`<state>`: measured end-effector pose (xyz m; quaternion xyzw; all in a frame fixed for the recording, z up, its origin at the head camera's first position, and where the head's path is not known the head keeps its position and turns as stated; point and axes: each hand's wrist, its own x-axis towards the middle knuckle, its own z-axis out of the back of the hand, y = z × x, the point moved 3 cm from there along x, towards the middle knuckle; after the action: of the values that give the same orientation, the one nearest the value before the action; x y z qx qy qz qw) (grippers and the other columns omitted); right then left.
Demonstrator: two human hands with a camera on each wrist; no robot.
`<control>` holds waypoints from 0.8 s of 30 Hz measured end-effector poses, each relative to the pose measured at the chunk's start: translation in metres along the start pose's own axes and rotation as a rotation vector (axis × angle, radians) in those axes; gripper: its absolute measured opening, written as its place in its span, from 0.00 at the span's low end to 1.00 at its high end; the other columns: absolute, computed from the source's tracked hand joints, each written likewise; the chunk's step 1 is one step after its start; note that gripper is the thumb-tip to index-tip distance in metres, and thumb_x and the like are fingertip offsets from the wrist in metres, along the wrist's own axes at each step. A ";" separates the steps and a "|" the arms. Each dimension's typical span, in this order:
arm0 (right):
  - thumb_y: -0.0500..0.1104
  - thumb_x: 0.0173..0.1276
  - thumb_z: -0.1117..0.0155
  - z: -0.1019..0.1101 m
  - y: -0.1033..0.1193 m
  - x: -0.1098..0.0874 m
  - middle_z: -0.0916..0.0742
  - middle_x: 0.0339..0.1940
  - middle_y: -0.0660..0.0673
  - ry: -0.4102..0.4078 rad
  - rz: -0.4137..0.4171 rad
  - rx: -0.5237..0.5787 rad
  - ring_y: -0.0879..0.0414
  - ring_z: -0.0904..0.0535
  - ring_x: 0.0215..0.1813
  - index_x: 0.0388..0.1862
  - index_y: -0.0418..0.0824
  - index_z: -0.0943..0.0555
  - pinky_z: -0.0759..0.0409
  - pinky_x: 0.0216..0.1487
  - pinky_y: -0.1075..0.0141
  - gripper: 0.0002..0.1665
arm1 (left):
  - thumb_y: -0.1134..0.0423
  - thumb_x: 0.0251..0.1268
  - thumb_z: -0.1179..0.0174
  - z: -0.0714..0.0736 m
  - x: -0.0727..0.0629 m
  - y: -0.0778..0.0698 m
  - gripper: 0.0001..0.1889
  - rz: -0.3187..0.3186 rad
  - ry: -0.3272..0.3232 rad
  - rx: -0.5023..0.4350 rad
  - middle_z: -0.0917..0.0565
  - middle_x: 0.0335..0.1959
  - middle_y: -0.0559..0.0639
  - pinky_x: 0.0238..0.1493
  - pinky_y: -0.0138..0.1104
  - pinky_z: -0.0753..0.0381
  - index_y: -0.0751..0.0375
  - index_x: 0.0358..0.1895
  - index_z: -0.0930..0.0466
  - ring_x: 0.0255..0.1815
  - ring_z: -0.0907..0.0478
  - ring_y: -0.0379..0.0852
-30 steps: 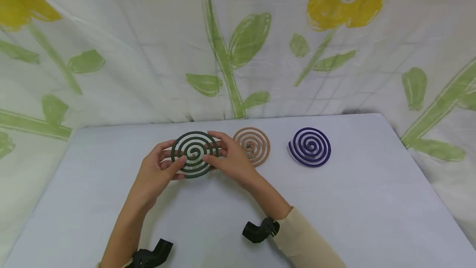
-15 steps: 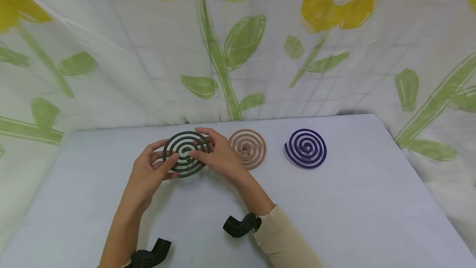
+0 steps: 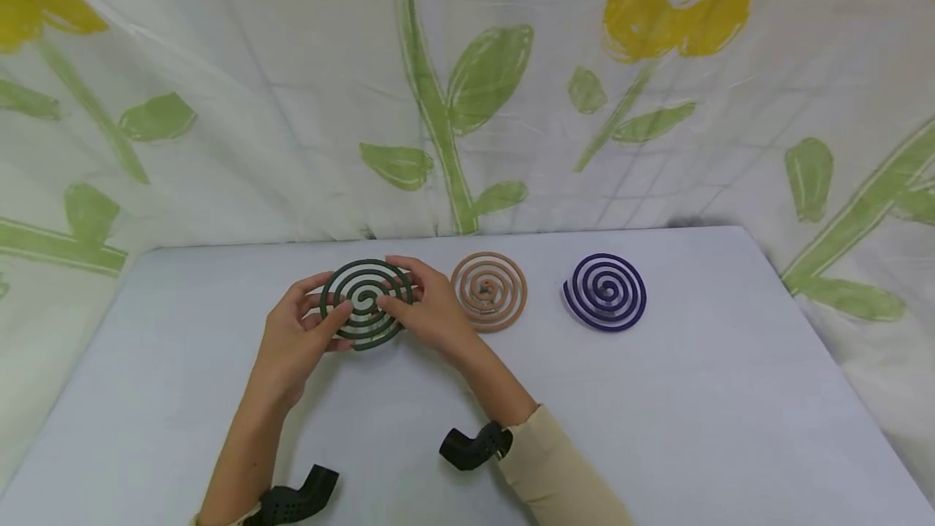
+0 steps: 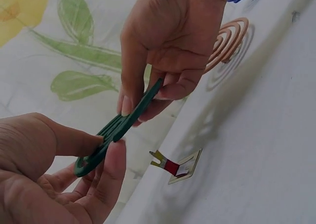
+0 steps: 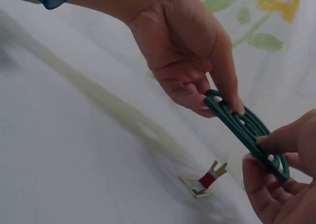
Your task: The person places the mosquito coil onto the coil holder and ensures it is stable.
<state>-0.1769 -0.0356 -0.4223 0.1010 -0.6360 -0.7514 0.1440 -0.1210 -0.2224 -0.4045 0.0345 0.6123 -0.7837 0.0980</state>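
A green mosquito coil is held in the air over the left part of the white table. My left hand pinches its left side between thumb and fingers. On the opposite side, my right hand grips the coil, thumb on the top face and fingers beneath. Under the coil, both wrist views show a small metal coil stand with an upright forked tab, red and yellow in part. In the left wrist view the coil is tilted, and a gap separates it from the stand.
To the right of my right hand lies a light brown mosquito coil, raised a little on a support. Farther right is a dark blue mosquito coil. A white curtain with painted flowers hangs behind the table's back edge.
Both hands and the green coil have shifted slightly left, away from the brown coil, whose left edge now shows fully. The right forearm has swung left. The grips look the same.
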 end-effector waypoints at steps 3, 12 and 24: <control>0.39 0.72 0.28 -0.001 0.000 0.000 0.11 0.52 0.39 -0.004 -0.007 -0.002 0.61 0.17 0.42 0.75 0.47 0.24 0.20 0.42 0.72 0.34 | 0.61 0.78 0.37 -0.001 0.000 -0.001 0.36 0.000 -0.025 -0.008 0.25 0.63 0.60 0.38 0.32 0.09 0.55 0.83 0.41 0.43 0.16 0.31; 0.44 0.70 0.26 -0.002 0.000 -0.002 0.12 0.50 0.43 -0.009 -0.034 -0.051 0.60 0.18 0.45 0.75 0.49 0.24 0.19 0.49 0.68 0.35 | 0.62 0.78 0.38 -0.004 -0.001 0.001 0.35 0.006 -0.028 -0.009 0.25 0.64 0.62 0.39 0.32 0.09 0.56 0.82 0.41 0.41 0.16 0.32; 0.41 0.70 0.25 -0.004 -0.004 0.001 0.11 0.51 0.43 -0.050 -0.044 0.027 0.60 0.16 0.45 0.72 0.52 0.21 0.18 0.46 0.70 0.32 | 0.63 0.76 0.35 -0.003 0.002 0.003 0.34 0.007 -0.065 -0.036 0.24 0.60 0.58 0.39 0.32 0.08 0.57 0.81 0.37 0.42 0.15 0.32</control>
<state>-0.1765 -0.0391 -0.4265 0.0984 -0.6470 -0.7481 0.1101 -0.1225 -0.2202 -0.4083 0.0091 0.6228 -0.7729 0.1211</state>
